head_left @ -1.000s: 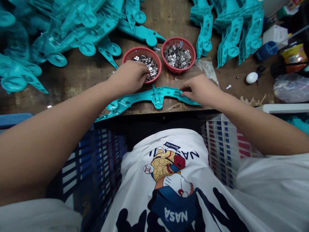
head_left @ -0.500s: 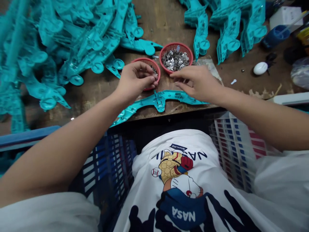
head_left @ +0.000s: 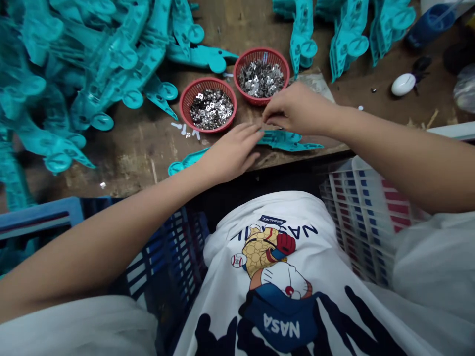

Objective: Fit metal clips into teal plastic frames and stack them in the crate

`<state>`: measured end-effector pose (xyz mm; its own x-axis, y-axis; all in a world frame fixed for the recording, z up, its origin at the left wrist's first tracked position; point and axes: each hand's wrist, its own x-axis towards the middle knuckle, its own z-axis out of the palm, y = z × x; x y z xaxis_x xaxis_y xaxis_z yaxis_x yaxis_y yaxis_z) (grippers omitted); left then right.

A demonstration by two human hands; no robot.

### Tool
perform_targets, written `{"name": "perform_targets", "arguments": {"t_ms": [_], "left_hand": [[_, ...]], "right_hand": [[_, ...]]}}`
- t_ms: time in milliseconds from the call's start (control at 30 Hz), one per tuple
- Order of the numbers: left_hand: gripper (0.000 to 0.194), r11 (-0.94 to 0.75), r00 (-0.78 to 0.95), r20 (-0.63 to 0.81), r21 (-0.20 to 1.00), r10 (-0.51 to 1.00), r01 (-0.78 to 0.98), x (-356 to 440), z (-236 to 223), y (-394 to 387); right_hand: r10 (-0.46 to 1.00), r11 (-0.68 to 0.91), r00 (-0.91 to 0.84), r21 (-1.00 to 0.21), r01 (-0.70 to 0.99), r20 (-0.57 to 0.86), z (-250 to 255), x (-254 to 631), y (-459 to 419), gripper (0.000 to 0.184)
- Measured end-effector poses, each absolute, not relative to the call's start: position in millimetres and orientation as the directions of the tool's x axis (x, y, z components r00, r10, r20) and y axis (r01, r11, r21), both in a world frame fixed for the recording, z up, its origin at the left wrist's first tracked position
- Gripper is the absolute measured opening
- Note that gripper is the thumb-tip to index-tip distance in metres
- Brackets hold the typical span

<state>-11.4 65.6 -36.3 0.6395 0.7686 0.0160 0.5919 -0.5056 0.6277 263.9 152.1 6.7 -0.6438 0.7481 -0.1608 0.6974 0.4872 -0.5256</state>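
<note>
A brown wooden table point(head_left: 230, 29) fills the upper part of the frame, and a white printed shirt point(head_left: 218, 291) the lower middle. A tangled heap of turquoise plastic parts point(head_left: 122, 54) covers the upper left. A dark blue crate point(head_left: 185, 242) stands left of the shirt, and a white crate point(head_left: 343, 212) to its right. Stacks of turquoise parts point(head_left: 349, 47) lie at the upper right.

Near the centre, the left hand point(head_left: 233, 152) reaches across the middle of a long turquoise piece point(head_left: 284, 141) at the table's near edge, its fingers stretched out and its thumb apart from them. The right hand point(head_left: 299, 110) is just above the piece's right part, fingers bent towards the thumb; whether they meet or pinch anything cannot be told.

Just beyond the hands are two red baskets, the left basket point(head_left: 184, 106) and the right basket point(head_left: 256, 100), both holding small shiny metal bits point(head_left: 211, 109). A blue cup point(head_left: 432, 27) stands at the upper right, with a white oval object point(head_left: 403, 84) below it. Small white scraps point(head_left: 183, 129) lie by the left basket, and a tiny bright bit point(head_left: 103, 185) sits at the left of the frame
</note>
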Motion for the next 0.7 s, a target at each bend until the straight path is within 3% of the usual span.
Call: {"name": "perform_targets", "arguments": {"t_ms": [67,133,500,700], "left_hand": [[0.065,-0.658,0.762,-0.060,0.463,0.645,0.594,-16,-42,66],[0.069,-0.716,0.802,-0.104,0.393,0.589,0.577,-20,-44,66],[0.071,-0.756,0.834,-0.078,0.382,0.546,0.531,-27,-41,71],[0.068,-0.771,0.836,-0.096,0.344,0.539,0.537,-26,-40,70]], "right_hand": [[0.691,0.527,-0.697,-0.526,0.667,-0.192,-9,269,165,0.024],[0.624,0.574,-0.756,-0.542,0.614,-0.196,-23,271,171,0.028],[0.513,0.665,-0.850,-0.571,0.482,-0.121,-50,270,177,0.039],[0.569,0.640,-0.809,-0.536,0.550,-0.149,-41,268,165,0.030]]}}
